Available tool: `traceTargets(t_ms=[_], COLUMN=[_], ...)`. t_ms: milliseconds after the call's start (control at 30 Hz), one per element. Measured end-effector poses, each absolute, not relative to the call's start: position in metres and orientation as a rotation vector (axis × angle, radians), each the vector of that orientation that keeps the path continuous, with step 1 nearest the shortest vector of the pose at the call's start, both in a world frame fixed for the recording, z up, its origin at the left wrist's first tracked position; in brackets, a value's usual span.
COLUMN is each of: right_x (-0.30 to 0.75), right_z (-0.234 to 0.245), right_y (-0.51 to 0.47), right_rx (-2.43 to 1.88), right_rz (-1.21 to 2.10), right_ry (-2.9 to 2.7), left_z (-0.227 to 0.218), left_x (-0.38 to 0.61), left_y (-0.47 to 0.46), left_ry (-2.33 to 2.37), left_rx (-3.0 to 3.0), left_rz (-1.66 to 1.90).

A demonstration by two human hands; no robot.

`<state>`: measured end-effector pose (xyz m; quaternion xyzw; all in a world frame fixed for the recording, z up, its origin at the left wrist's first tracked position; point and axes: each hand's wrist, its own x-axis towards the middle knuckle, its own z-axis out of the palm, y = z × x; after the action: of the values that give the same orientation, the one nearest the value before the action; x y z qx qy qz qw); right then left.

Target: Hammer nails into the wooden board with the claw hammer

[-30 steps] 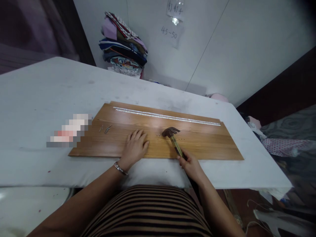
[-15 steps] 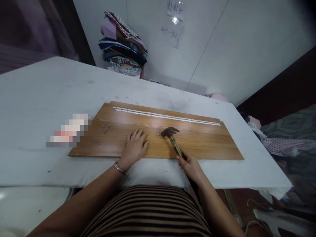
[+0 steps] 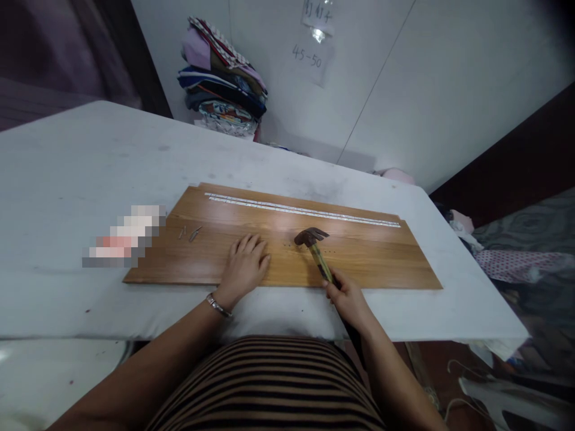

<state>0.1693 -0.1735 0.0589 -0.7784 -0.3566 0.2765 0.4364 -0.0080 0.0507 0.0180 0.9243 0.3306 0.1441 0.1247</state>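
My left hand [image 3: 245, 261] lies flat on a wooden board [image 3: 386, 257], fingers spread, left of the middle. In my right hand [image 3: 348, 297] is a claw hammer [image 3: 320, 261], gripped by its yellow and black handle. The hammer's head is over the board's middle, by a row of small dark dots [image 3: 330, 251]; whether it touches the wood I cannot tell. Several loose nails [image 3: 194, 234] lie toward the board's left end. Two white marked strips [image 3: 296, 211] run along the far side of the board.
The board rests on a table with a white cover [image 3: 72, 179]. A blurred-out item [image 3: 123, 236] lies just left of the board. Folded cloths [image 3: 224, 72] are stacked at the back against the wall. A paper reading 45-50 [image 3: 308, 60] hangs there.
The hammer's head has shifted slightly up and to the right in my right hand's grip. My left hand stays where it was on the board.
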Motion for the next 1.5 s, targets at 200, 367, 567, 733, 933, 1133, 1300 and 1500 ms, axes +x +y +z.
traceTargets(t_ms=[200, 367, 567, 733, 933, 1133, 1300, 1500], right_x=[0.1676, 0.1671, 0.169, 0.1706, 0.1693, 0.1689, 0.1711, 0.1715], right_z=[0.0543, 0.0526, 0.0549, 0.0555, 0.0517, 0.052, 0.0532, 0.0536], right_y=[-0.174, -0.1751, -0.1741, -0.1731, -0.1734, -0.1739, -0.1739, -0.172], right_rx=[-1.958, -1.965, -1.956, -1.934, -1.945, -1.948, -1.958, -1.94], right_rz=[0.716, 0.724, 0.699, 0.683, 0.709, 0.729, 0.709, 0.687], right_ry=[-0.892, -0.879, -0.895, -0.918, -0.896, -0.891, -0.895, -0.901], left_z=[0.0183, 0.0184, 0.0217, 0.021, 0.0193, 0.0186, 0.0176, 0.0181], left_x=[-0.0079, -0.0075, -0.0074, -0.0074, -0.0071, -0.0074, -0.0078, -0.0077], left_y=[0.051, 0.0508, 0.0505, 0.0509, 0.0511, 0.0514, 0.0515, 0.0508], left_ry=[0.974, 0.965, 0.981, 0.973, 0.976, 0.971, 0.961, 0.96], left_rx=[2.701, 2.718, 2.724, 2.726, 2.724, 2.72, 2.724, 2.725], left_rz=[0.381, 0.376, 0.335, 0.344, 0.376, 0.367, 0.375, 0.394])
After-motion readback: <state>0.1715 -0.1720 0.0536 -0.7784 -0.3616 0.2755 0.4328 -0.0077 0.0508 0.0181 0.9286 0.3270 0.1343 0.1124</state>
